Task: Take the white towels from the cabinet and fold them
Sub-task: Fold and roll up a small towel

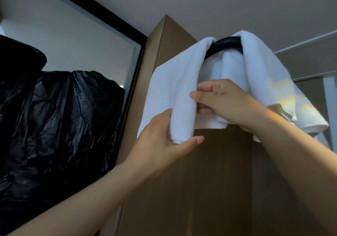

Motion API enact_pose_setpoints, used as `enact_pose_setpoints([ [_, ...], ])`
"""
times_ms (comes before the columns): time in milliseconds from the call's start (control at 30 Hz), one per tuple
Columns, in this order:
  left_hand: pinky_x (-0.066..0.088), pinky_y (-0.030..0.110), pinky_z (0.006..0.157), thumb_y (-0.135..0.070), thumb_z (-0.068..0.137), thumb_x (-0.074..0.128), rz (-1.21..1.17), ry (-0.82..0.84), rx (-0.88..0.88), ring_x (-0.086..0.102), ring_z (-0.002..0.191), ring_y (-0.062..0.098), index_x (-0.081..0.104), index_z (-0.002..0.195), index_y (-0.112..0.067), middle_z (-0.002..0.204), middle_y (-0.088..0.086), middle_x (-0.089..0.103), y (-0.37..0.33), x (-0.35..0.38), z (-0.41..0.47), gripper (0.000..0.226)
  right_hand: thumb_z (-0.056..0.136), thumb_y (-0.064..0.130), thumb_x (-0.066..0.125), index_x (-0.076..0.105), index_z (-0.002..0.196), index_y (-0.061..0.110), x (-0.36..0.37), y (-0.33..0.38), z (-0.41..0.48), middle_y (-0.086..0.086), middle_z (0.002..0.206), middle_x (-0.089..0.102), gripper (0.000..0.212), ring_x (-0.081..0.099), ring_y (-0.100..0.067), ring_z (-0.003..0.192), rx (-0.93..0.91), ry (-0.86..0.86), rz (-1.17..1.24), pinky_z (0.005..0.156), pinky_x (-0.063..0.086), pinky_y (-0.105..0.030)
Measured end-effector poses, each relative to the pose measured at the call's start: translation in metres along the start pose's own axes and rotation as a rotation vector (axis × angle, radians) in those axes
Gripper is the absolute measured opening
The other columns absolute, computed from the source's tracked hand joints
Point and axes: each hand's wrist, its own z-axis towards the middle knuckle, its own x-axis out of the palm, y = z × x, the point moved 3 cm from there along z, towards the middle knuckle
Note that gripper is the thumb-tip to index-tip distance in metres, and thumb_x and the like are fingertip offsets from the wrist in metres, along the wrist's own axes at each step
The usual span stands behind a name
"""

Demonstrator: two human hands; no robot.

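White towels (175,82) hang draped over a black curved bar (225,46) at the top of a brown cabinet door (200,181). My left hand (160,141) grips the lower end of the left hanging fold, thumb under its bottom edge. My right hand (217,101) pinches the towel's middle part just right of that fold, fingers curled into the cloth. A second white towel (269,82) hangs off the bar's right side, behind my right forearm.
Black plastic bags (58,119) fill the open space to the left, framed by a black edge (102,15). The brown cabinet side (158,40) rises to the ceiling. A pale frame (310,44) stands at the right.
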Motion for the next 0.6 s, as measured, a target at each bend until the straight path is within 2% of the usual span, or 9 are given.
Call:
enact_pose_setpoints([
  [133,0.051,0.035,0.066,-0.037,0.081,0.066,0.13,-0.049,-0.012,0.054,0.082,0.007,0.049,0.109,-0.027,0.091,-0.01,0.058,-0.004,-0.001,0.005,0.034,0.097,0.034,0.057,0.071,0.101,0.028,-0.023,-0.01,-0.005,0.006,0.108,0.072,0.016,0.068,-0.005,0.099,0.019,-0.118,0.008,0.093,0.055,-0.031],
  [200,0.051,0.03,0.062,-0.03,0.084,0.062,0.115,-0.035,0.004,0.054,0.082,0.007,0.043,0.116,-0.031,0.091,-0.01,0.056,-0.006,-0.003,0.004,0.038,0.096,0.038,0.058,0.068,0.094,0.03,-0.034,-0.015,-0.009,0.003,0.115,0.067,0.012,0.068,-0.006,0.097,0.094,-0.169,-0.006,0.091,0.056,-0.033],
  [267,0.05,0.03,0.059,-0.026,0.086,0.058,0.104,-0.011,0.028,0.055,0.079,0.009,0.039,0.12,-0.037,0.089,-0.011,0.056,-0.008,-0.005,0.002,0.041,0.096,0.039,0.057,0.067,0.092,0.025,-0.04,-0.021,-0.013,-0.006,0.121,0.062,0.018,0.067,-0.014,0.096,0.188,-0.176,-0.037,0.092,0.056,-0.037],
  [300,0.051,0.033,0.058,-0.024,0.086,0.057,0.107,-0.002,0.035,0.056,0.076,0.011,0.038,0.119,-0.037,0.087,-0.009,0.056,-0.009,-0.006,0.002,0.04,0.097,0.039,0.055,0.068,0.097,0.017,-0.042,-0.023,-0.015,-0.013,0.123,0.061,0.025,0.066,-0.02,0.098,0.223,-0.184,-0.107,0.093,0.055,-0.04],
  [367,0.051,0.035,0.057,-0.021,0.086,0.054,0.113,0.003,0.049,0.055,0.074,0.014,0.039,0.117,-0.036,0.087,-0.007,0.055,-0.009,-0.008,0.002,0.038,0.098,0.04,0.049,0.061,0.115,0.004,-0.046,-0.024,-0.019,-0.019,0.124,0.061,0.041,0.063,-0.032,0.104,0.259,-0.217,-0.307,0.095,0.052,-0.046],
  [400,0.05,0.033,0.056,-0.022,0.086,0.053,0.115,0.005,0.052,0.055,0.075,0.013,0.039,0.117,-0.037,0.088,-0.009,0.054,-0.009,-0.009,0.003,0.037,0.099,0.039,0.047,0.058,0.119,0.003,-0.046,-0.023,-0.022,-0.018,0.124,0.061,0.043,0.061,-0.034,0.106,0.258,-0.235,-0.374,0.096,0.049,-0.048],
  [500,0.049,0.031,0.053,-0.029,0.083,0.05,0.113,0.008,0.038,0.055,0.075,0.01,0.036,0.12,-0.042,0.087,-0.012,0.055,-0.008,-0.008,0.003,0.041,0.1,0.037,0.045,0.058,0.126,0.011,-0.045,-0.02,-0.03,-0.01,0.123,0.062,0.039,0.058,-0.028,0.106,0.247,-0.262,-0.424,0.093,0.045,-0.038],
  [600,0.049,0.027,0.051,-0.034,0.082,0.048,0.113,0.014,0.034,0.056,0.077,0.006,0.032,0.122,-0.047,0.093,-0.019,0.053,-0.006,-0.007,0.003,0.045,0.1,0.035,0.044,0.056,0.124,0.017,-0.041,-0.022,-0.039,-0.004,0.116,0.062,0.032,0.057,-0.026,0.108,0.24,-0.282,-0.51,0.085,0.04,-0.033],
])
